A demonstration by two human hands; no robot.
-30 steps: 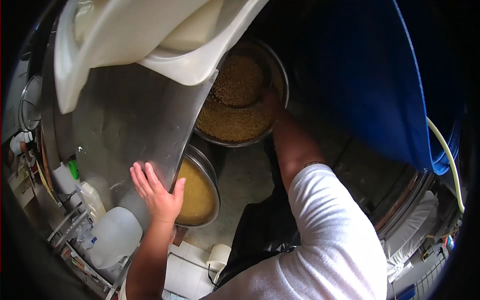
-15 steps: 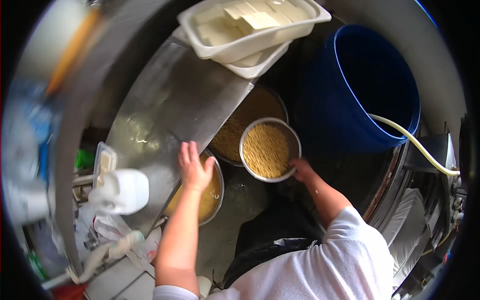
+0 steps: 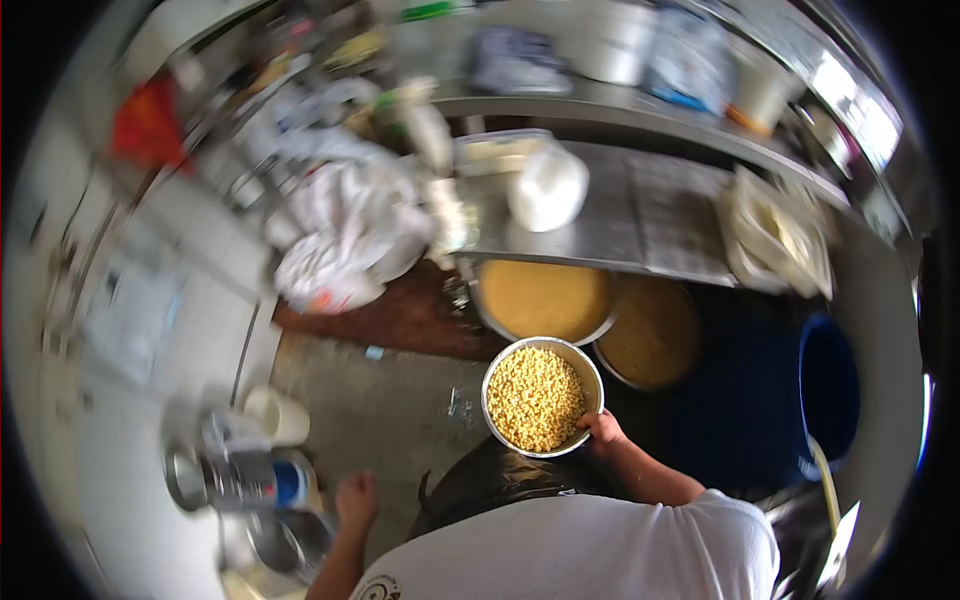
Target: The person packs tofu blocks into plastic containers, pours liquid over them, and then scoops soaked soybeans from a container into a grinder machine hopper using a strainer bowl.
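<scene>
A round metal bowl [image 3: 598, 385] full of pale yellow grains [image 3: 535, 398] is held level in front of the body. My right hand [image 3: 603, 430] is closed on its right rim, with the thumb near the grains. Low and to the left, my left hand [image 3: 357, 497] hangs over the floor, touching nothing that shows; its fingers look curled but are blurred. Beyond the bowl stand a large basin of yellow liquid [image 3: 545, 298] and, to its right, a darker basin [image 3: 650, 335] partly under the metal table.
A metal table [image 3: 600, 205] carries a white jug [image 3: 549, 188] and white tubs [image 3: 775, 235]. On the right stands a blue barrel [image 3: 740, 410] with a pale hose [image 3: 826, 480]. White plastic bags [image 3: 350, 225] lie at the left, above metal pots [image 3: 285, 540] and a white container [image 3: 277, 416].
The view has swung left. My right hand has lifted the filled bowl out from the grain basin and brought it close to my body. My left hand has left the table edge and dropped lower.
</scene>
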